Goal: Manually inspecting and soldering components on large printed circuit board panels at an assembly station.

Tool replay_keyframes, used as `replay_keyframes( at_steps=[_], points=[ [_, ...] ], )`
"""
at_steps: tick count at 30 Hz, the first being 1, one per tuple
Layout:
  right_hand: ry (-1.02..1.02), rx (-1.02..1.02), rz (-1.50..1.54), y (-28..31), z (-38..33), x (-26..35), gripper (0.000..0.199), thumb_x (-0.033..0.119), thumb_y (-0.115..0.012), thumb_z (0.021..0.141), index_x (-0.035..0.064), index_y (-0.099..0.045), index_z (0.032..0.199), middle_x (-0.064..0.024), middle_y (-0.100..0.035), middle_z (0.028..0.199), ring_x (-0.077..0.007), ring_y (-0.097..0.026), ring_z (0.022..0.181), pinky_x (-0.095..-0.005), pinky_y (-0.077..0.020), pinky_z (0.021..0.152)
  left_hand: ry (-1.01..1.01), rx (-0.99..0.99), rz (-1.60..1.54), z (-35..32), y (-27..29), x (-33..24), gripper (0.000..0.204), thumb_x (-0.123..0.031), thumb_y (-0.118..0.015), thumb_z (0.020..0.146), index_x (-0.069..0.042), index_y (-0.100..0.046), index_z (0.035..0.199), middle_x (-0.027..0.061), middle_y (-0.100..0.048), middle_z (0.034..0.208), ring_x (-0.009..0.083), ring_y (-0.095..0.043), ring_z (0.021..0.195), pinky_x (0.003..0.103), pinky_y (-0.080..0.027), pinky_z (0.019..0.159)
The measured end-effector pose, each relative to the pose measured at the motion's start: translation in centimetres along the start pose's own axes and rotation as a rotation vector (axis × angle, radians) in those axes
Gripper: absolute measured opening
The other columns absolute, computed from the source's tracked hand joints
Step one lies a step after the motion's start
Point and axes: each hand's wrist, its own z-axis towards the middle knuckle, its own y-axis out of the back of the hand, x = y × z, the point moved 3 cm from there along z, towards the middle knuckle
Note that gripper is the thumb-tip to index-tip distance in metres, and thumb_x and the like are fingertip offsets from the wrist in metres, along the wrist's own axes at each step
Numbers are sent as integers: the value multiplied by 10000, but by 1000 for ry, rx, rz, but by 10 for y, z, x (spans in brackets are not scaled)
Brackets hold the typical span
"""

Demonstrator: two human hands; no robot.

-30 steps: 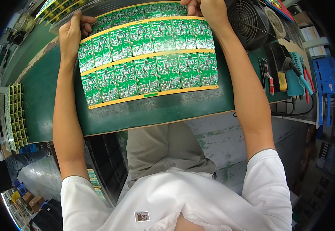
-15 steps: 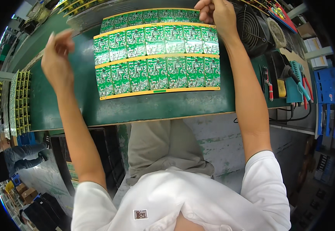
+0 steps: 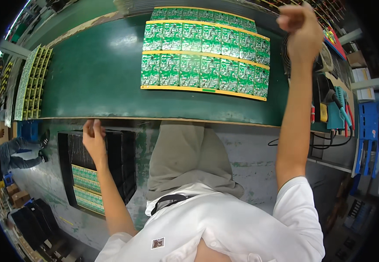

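Green circuit board panels [image 3: 204, 72] with yellow-orange edge strips lie on the green worktop, one overlapping another behind it. My left hand [image 3: 94, 142] is off the worktop, just below its front edge and over a black crate [image 3: 122, 168]. Its fingers are loosely curled and apart, and nothing shows in them. Inside the crate are more circuit board panels [image 3: 87, 187]. My right hand [image 3: 303, 37] is raised at the far right, beyond the panels' right end and beside a partly hidden black fan. Motion blurs its bent fingers, so whether they hold anything is unclear.
A stack of panels [image 3: 33, 83] stands at the worktop's left end. At right are pliers and cutters with red and teal handles [image 3: 344, 111], a cable and a blue rack [image 3: 367, 126]. Another person [image 3: 13, 155] is at the far left. More boards sit at the back right.
My left hand has come down from above the worktop to over the crate. My right hand has moved right, away from the panels. The view has shifted, showing more of the crate.
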Motion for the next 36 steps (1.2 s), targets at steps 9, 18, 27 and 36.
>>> replay_keyframes(
  at_steps=[9,18,27,36],
  points=[
    [-149,-302,-47,184,-108,15,403,262,-418,1003,8,-679,831,-67,-602,674,-112,-512,575,-208,-394,552,-136,-205,127,51,6,46,275,-155,-567,907,40,-570,1101,82,-619,753,111,-508,661,218,-409,630],
    [-328,-466,-198,222,-117,13,286,261,-507,977,16,-652,959,-36,-575,671,-97,-526,570,-225,-410,519,-177,-64,309,59,16,37,203,-159,-569,906,19,-560,807,21,-525,688,110,-431,637,248,-381,611],
    [-507,-573,-366,276,-95,-16,364,337,-545,972,6,-638,1090,-61,-640,821,-103,-589,669,-207,-438,567,-231,668,-365,-67,-27,-83,151,-80,-584,907,15,-633,800,22,-536,712,118,-523,680,226,-412,643],
    [-365,-494,-446,262,-108,43,383,346,-529,977,5,-644,1109,-79,-667,840,-131,-631,735,-217,-469,609,49,860,-369,-100,-84,-137,147,-54,-567,924,12,-679,992,10,-538,621,75,-486,578,197,-355,508]
  ],
)
